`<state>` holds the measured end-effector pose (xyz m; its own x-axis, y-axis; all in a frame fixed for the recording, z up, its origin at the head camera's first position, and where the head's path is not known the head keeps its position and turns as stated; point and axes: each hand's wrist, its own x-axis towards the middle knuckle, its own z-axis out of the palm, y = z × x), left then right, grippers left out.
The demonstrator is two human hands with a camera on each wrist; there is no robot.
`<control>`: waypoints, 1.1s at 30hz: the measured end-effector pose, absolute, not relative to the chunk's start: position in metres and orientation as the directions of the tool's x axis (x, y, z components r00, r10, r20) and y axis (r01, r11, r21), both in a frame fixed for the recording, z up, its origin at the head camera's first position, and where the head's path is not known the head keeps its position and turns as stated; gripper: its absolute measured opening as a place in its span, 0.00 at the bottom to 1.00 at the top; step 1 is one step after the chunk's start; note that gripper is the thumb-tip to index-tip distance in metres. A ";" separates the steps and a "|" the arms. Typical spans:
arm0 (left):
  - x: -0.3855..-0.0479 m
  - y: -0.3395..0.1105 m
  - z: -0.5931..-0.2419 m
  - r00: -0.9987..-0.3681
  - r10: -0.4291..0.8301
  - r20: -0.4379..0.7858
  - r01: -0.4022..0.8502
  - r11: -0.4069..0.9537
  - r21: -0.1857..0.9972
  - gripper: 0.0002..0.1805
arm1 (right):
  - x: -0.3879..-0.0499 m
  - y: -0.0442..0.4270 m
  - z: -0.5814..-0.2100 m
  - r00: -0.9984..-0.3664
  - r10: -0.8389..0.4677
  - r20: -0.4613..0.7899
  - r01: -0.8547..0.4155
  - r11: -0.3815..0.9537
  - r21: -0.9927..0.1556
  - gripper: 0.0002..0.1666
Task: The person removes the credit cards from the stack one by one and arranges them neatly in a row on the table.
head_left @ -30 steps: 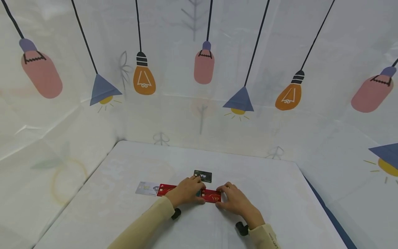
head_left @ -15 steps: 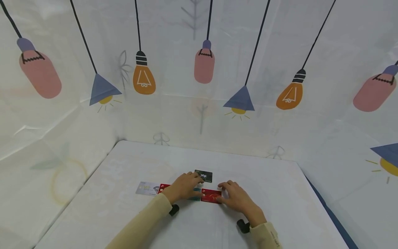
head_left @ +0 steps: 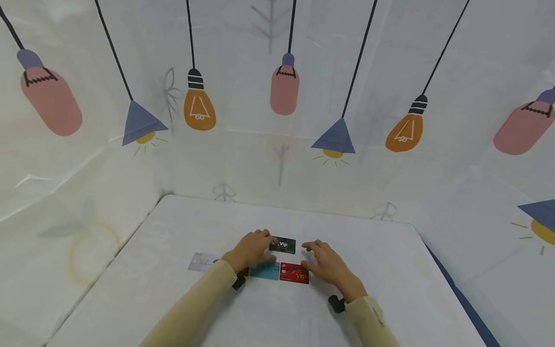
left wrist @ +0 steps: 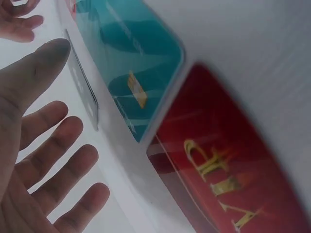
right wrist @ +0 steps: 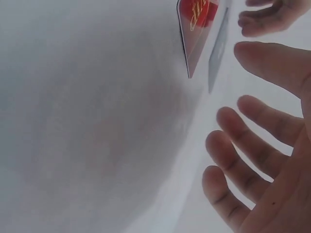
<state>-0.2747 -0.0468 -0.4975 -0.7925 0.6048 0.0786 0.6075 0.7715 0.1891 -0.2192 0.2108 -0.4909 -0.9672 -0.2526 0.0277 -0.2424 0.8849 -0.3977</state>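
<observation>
My left hand (head_left: 253, 250) hovers at the left edge of a dark plastic card marked Vip (head_left: 284, 245); its fingertips overlap that edge in the head view, and contact is hard to judge. Its fingers are loosely spread in the left wrist view. To the right of the dark card, my right hand (head_left: 329, 265) has relaxed, spread fingers with nothing between them. Its thumb is close to the right end of a red VIP card (head_left: 295, 273). A teal card (head_left: 265, 271) adjoins the red one on the left. Another red card (head_left: 245, 272) is mostly hidden by my left wrist.
A pale silver card (head_left: 203, 261) ends the row on the left, partly covered. All lie flat on a white table (head_left: 347, 231). Behind stands a white sheet (head_left: 243, 159) printed with lamps. Dark wrist devices sit under both sleeves.
My left hand has moved up and left, off the teal and red VIP cards, to the dark card. My right hand has lifted from the red VIP card and shifted slightly away.
</observation>
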 end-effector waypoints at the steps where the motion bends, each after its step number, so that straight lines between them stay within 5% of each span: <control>1: -0.277 -0.047 -0.498 -0.793 0.604 0.079 0.607 0.773 0.185 0.30 | -0.221 0.210 -0.491 -0.966 -0.256 0.030 -0.246 0.884 -0.398 0.29; 33: -0.297 -0.041 -0.493 -0.823 0.568 -0.013 0.557 0.811 0.180 0.33 | -0.264 0.186 -0.504 -0.972 -0.227 -0.067 -0.184 0.902 -0.390 0.39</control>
